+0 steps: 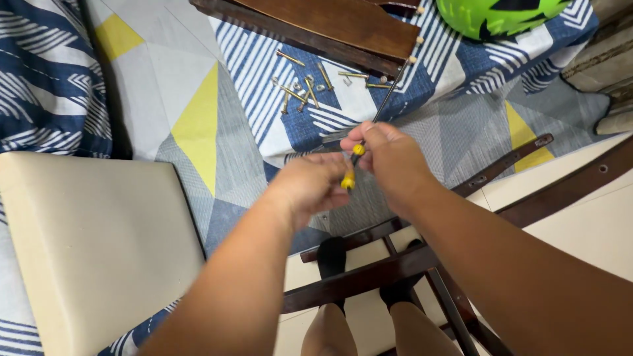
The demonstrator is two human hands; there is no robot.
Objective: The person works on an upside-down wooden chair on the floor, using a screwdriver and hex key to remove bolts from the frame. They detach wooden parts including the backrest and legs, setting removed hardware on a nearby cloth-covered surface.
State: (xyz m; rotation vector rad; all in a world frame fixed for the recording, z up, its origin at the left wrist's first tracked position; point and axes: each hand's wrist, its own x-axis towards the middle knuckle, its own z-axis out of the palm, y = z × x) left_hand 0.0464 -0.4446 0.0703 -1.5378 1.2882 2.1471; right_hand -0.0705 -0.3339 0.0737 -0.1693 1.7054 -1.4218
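My left hand [310, 186] and my right hand [389, 158] meet in the middle of the view, both closed on a screwdriver with a yellow handle [351, 173]. Its thin metal shaft [388, 95] points up and away toward the bed. Beyond the tip, several brass-coloured bolts and small nuts [310, 86] lie loose on a blue, white and yellow patterned bedsheet [198, 99]. A dark brown wooden panel [330, 26] rests on the sheet just behind them.
A cream cushioned seat pad [92, 244] leans at the lower left. A dark wooden chair frame [409, 264] lies on the pale floor below my hands, around my feet in black socks. A green and black ball [501, 13] sits top right.
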